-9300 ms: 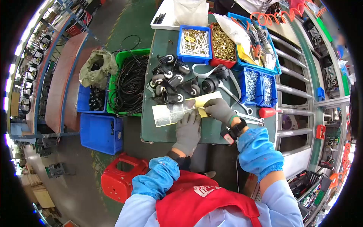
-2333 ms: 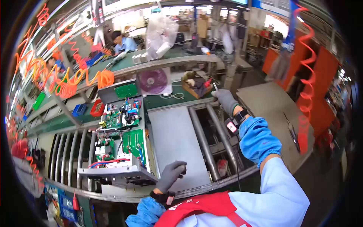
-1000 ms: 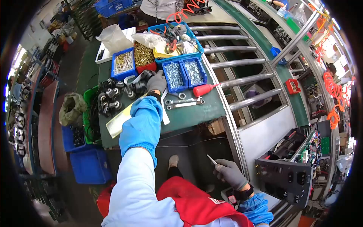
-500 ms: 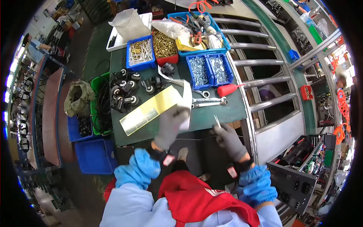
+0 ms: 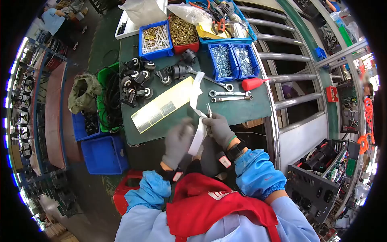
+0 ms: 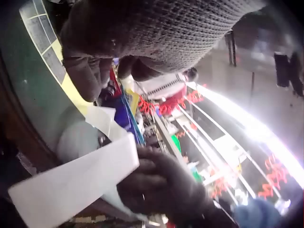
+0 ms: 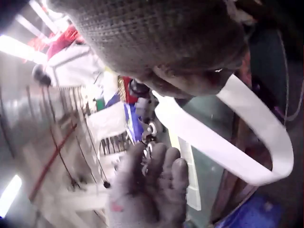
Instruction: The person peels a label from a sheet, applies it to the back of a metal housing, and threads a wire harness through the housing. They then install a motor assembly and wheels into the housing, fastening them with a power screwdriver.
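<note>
On the green table (image 5: 238, 111) we log a blue bin (image 5: 157, 54) of white sticks (image 5: 161, 39), a red bin (image 5: 187, 49) of brass fittings (image 5: 182, 30), and twin blue bins (image 5: 249, 76) of small metal parts (image 5: 221, 60). Unlike half a second ago, the right hand (image 5: 220, 128) now pinches the white strip (image 5: 197, 139) as well as the tweezers (image 5: 209, 109), near the table edge. Right-wrist view shows us what head view blurs: left hand (image 7: 148, 192) loose-fingered, holding nothing.

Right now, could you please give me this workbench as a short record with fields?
Right hand: pinches white strip and holds thin metal tool
Left hand: near the strip, fingers loosely extended, holding nothing
Yellow sheet: on green table, left of strip
Wrench pair: on table, right of strip
Black casters: clustered beyond sheet
</note>
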Tool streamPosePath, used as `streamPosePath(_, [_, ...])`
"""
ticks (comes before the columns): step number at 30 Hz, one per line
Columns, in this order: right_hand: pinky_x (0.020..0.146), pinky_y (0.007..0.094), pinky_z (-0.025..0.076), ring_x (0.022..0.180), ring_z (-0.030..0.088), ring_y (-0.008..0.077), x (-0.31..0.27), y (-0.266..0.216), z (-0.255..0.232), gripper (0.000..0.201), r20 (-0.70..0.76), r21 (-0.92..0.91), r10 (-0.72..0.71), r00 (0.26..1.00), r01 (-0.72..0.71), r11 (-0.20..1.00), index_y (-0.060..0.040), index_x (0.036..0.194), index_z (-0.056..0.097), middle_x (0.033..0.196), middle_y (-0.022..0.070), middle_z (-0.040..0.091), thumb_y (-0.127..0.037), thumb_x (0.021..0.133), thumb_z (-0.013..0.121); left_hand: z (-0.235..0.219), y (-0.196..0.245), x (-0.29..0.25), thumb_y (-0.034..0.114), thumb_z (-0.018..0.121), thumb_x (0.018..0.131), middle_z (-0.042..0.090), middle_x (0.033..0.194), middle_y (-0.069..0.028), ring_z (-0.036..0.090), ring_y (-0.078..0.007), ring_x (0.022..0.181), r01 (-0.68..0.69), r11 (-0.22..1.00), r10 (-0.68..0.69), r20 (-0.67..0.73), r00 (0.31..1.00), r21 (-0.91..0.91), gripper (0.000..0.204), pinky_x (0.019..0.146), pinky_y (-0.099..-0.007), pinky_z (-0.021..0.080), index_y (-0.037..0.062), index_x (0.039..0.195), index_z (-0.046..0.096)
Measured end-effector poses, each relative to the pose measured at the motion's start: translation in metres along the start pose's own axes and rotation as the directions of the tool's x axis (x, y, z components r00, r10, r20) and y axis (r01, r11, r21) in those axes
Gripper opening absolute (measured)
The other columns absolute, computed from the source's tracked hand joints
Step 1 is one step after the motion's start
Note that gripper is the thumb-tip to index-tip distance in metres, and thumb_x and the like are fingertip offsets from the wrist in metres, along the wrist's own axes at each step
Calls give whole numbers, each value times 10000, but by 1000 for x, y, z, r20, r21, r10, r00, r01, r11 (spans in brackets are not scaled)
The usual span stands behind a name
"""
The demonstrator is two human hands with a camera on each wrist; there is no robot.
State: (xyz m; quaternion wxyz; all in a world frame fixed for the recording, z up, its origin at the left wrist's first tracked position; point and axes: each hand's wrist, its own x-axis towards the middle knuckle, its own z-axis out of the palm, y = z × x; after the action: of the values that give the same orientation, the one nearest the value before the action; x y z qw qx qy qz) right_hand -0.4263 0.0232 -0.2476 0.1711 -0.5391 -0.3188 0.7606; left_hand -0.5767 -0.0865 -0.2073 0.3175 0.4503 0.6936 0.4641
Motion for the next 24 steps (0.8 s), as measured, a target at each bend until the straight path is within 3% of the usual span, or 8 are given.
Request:
streamPosePath(3, [407, 205, 304, 499, 375, 43, -3, 6, -13, 165, 260, 485, 124, 958, -240, 841, -25, 1074, 632, 709, -26, 517, -112, 956, 558, -10, -27, 45, 258, 571, 1003, 650, 1057, -94, 649, -236, 961, 421, 768, -440, 80, 894, -483, 383, 856, -361, 554, 3, 1289, 578])
streamPosePath(6, [372, 190, 253, 475, 319, 38, -11, 11, -19, 170, 500, 697, 40, 865, -430, 574, -16, 1079, 618, 696, -33, 478, -83, 984, 495, 3, -33, 73, 322, 548, 1019, 643, 1064, -107, 635, -269, 987, 749, 194, -488, 600, 634, -634, 416, 864, -403, 564, 2, 1284, 555])
streamPosePath(9, [374, 166, 229, 446, 305, 25, -15, 14, -14, 210, 564, 639, 62, 824, -482, 600, -48, 989, 622, 702, -37, 494, -206, 1020, 487, 23, -23, 86, 334, 554, 1017, 638, 1091, -110, 623, -259, 1024, 685, 300, -287, 621, 729, -664, 401, 852, -397, 555, -12, 1219, 576])
streamPosePath(10, [386, 163, 256, 460, 341, 36, -20, 10, -12, 242, 524, 609, 60, 849, -424, 670, -53, 1030, 634, 746, -19, 551, -236, 1017, 476, 33, -31, 94, 295, 558, 1018, 663, 1059, -96, 637, -211, 967, 503, 560, -215, 471, 856, -658, 350, 814, -352, 541, -2, 1198, 595])
streamPosePath(13, [417, 187, 306, 482, 384, 54, -23, 1, -7, 279, 265, 445, 209, 941, -312, 839, -63, 1058, 634, 800, 7, 606, -307, 997, 513, 21, -6, 119, 261, 567, 1012, 692, 1000, -67, 639, -156, 887, 182, 910, -75, 284, 956, -373, 338, 779, -306, 519, -14, 1201, 620])
streamPosePath(14, [453, 225, 361, 517, 451, 80, -19, 4, -11, 309, 96, 377, 278, 956, -293, 879, -68, 1070, 629, 842, 41, 646, -346, 970, 540, 16, 3, 133, 232, 577, 1001, 697, 937, -49, 631, -124, 835, 129, 932, -3, 349, 937, -337, 332, 762, -286, 507, -27, 1200, 636])
streamPosePath(17, [408, 230, 391, 516, 519, 103, -30, -24, -13, 318, -132, 167, 54, 990, -32, 985, -32, 1104, 608, 839, 104, 659, -313, 1009, 493, 2, 16, 150, 208, 584, 985, 671, 884, -53, 621, -130, 810, 222, 913, -28, 491, 871, -342, 333, 730, -293, 503, -56, 1183, 631])
streamPosePath(24, [456, 255, 452, 573, 573, 118, -12, -59, 0, 329, -84, -57, -151, 985, 147, 987, 41, 1216, 610, 841, 92, 666, -134, 945, 548, 21, -67, 120, 290, 588, 1000, 684, 823, -70, 651, -169, 695, 670, 694, -395, 641, 659, -262, 312, 639, -300, 526, -8, 1002, 677])
